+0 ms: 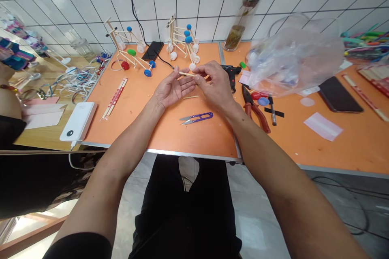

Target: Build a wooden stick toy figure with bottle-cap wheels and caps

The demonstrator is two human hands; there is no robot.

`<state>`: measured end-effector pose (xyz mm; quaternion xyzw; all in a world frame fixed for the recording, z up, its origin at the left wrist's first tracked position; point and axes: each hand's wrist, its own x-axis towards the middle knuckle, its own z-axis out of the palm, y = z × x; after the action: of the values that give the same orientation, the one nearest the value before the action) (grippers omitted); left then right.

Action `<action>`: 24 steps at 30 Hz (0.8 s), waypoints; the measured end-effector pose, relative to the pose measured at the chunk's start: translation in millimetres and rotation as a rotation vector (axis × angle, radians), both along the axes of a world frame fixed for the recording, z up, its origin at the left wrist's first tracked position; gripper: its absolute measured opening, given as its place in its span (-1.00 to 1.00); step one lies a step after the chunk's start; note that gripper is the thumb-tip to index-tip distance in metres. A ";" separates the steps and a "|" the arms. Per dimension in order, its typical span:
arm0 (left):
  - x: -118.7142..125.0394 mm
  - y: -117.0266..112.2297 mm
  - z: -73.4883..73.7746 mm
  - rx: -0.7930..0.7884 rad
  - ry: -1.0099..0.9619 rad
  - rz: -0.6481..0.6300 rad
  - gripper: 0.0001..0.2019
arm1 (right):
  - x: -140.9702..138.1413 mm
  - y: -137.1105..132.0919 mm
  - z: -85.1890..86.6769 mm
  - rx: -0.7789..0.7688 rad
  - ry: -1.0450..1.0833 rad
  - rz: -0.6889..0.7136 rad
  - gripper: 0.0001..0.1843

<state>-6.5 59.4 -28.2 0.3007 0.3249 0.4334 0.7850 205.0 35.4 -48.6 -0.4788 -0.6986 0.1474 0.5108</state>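
Observation:
Above the orange table [170,133], my right hand [217,85] pinches a short wooden stick [186,74] between thumb and fingers. My left hand [173,89] is palm up with its fingers stretched out, its thumb close to the stick's other end; whether it touches cannot be made out. Below the hands lie a short piece of stick [190,97] and purple-handled thread snips [200,117]. Just beyond them stands a stick frame [179,38] with blue beads and white round caps. A similar frame [133,54] with red, green and blue pieces is to its left.
Red-handled pliers [257,111], a black glue gun [233,75] and a marker [272,111] lie right of my hands. Beyond are a plastic bag [291,58] and a glass bottle [246,16]. Wrapped chopsticks [114,98] and a white power bank [79,121] lie left, near another person's arm [9,101].

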 end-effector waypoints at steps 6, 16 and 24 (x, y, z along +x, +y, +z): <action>2.5 -1.5 -2.1 0.000 0.023 -0.061 -0.52 | -0.9 1.9 -2.8 0.012 -0.024 0.011 -0.68; 15.2 2.3 -5.9 0.196 0.276 0.030 -0.41 | 6.0 8.1 -17.5 0.020 -0.170 -0.013 -0.72; 5.8 12.6 -19.6 0.510 0.436 0.068 -0.57 | 2.5 7.7 -15.2 -0.022 -0.291 -0.054 -0.85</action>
<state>-0.7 72.0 -47.8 0.5619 0.3762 0.4521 0.5817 207.5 43.1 -63.7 -0.5193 -0.7504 0.0704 0.4027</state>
